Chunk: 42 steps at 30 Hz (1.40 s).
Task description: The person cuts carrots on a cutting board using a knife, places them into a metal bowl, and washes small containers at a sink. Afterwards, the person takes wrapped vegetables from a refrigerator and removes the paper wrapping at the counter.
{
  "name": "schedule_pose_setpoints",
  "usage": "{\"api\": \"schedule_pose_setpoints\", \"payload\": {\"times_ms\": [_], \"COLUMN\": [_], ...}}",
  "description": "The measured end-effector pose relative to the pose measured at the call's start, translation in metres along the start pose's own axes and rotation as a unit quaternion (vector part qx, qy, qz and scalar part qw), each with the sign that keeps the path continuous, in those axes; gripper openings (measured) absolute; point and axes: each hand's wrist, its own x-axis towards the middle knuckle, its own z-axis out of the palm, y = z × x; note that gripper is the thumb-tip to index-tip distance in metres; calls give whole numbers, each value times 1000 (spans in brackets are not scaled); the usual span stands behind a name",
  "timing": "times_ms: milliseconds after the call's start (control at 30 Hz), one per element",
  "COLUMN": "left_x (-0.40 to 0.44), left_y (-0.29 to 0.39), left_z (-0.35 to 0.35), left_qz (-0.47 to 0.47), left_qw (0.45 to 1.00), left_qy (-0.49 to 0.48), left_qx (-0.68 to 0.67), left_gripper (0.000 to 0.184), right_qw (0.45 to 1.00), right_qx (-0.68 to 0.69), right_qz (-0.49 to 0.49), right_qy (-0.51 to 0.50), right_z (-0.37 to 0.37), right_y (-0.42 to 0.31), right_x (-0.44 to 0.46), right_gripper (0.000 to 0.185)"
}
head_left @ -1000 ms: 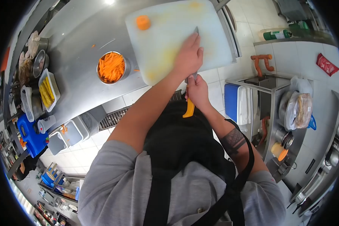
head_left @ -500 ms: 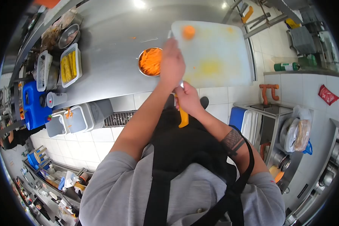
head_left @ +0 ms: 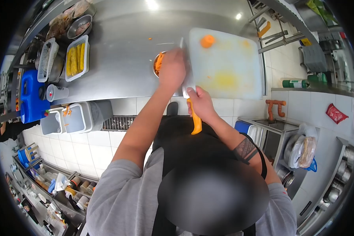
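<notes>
My right hand (head_left: pixel 200 103) is closed around the yellow handle of a large kitchen knife (head_left: pixel 188 74), its blade pointing away from me along the left edge of the white cutting board (head_left: pixel 244 55). Beside the blade, my left hand (head_left: pixel 172 67) hangs over a metal bowl of shredded carrot (head_left: pixel 157 65) and covers most of it. The fingers of that hand are blurred and mostly turned out of sight, so their grip does not show. A carrot piece (head_left: pixel 207 41) rests at the board's far left corner, and yellowish stains mark the board.
A white basket of yellow food pieces (head_left: pixel 75 59) stands on the left of the steel counter (head_left: pixel 122 43), near a metal bowl (head_left: pixel 79 27). A blue jerrycan (head_left: pixel 30 96), a lidded plastic tub (head_left: pixel 56 93) and grey bins (head_left: pixel 77 118) are at the near left.
My left hand has shifted left from the knife to over the carrot bowl, covering more of it. The knife blade now shows more fully, still in my right hand. The view has shifted slightly.
</notes>
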Motion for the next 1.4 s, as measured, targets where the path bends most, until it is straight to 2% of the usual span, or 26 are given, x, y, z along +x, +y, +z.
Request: {"api": "schedule_pose_setpoints", "payload": {"times_ms": [67,133,267,367,433,467,533,667,733,933,1067,1133,1167,1233,1300,1333,1400], "left_x": [-1,1,4,1,5,10,16,18,18,2,9,18,24,46,76,79,78], "left_y": [-5,-4,-5,-3,9,14,13,-23,-23,-38,-31,-24,-30,-58,-110,-133,-162], "left_z": [-3,-8,-8,-18,-32,-41,-60,-61,-63,-42,-50,-64,-65,-62,-49,-38,-21], "left_qz": [3,-7,4,38,33,37,57,82,126,140,174,140,144,-70,-202,-204,-65], "left_qw": [1000,997,996,992,982,982,989,985,945,950,947,974,971,988,962,962,980], "left_qy": [-3,-57,-48,-83,-141,-141,-103,-149,-295,-264,-244,-178,-186,-101,-145,-143,-151], "left_qx": [11,53,71,90,120,119,86,14,62,91,114,33,33,-98,-109,-109,112], "left_gripper": [26,22,14,24,43,43,47,59,60,50,53,56,56,50,41,41,33], "right_qw": [1000,999,997,993,991,989,987,984,981,974,967,935,937,816,808,799,799], "right_qx": [19,38,38,2,11,16,21,17,-5,-28,-51,-196,-189,-418,-435,-451,-463], "right_qz": [2,4,-23,-54,-61,-69,-74,-72,-50,-53,-55,-93,-88,-163,-162,-165,-150], "right_qy": [20,38,66,105,117,128,140,163,190,218,242,279,281,365,363,361,352], "right_z": [-10,-23,-57,-74,-84,-91,-104,-126,-134,-147,-164,-176,-181,-193,-205,-208,-210], "right_y": [0,2,5,5,4,3,6,17,21,27,35,39,42,39,32,29,21], "right_x": [1,2,1,-5,-8,-9,-9,-7,-6,-5,4,9,13,24,38,46,55], "right_gripper": [29,28,30,30,30,30,30,29,31,35,35,33,33,29,28,28,29]}}
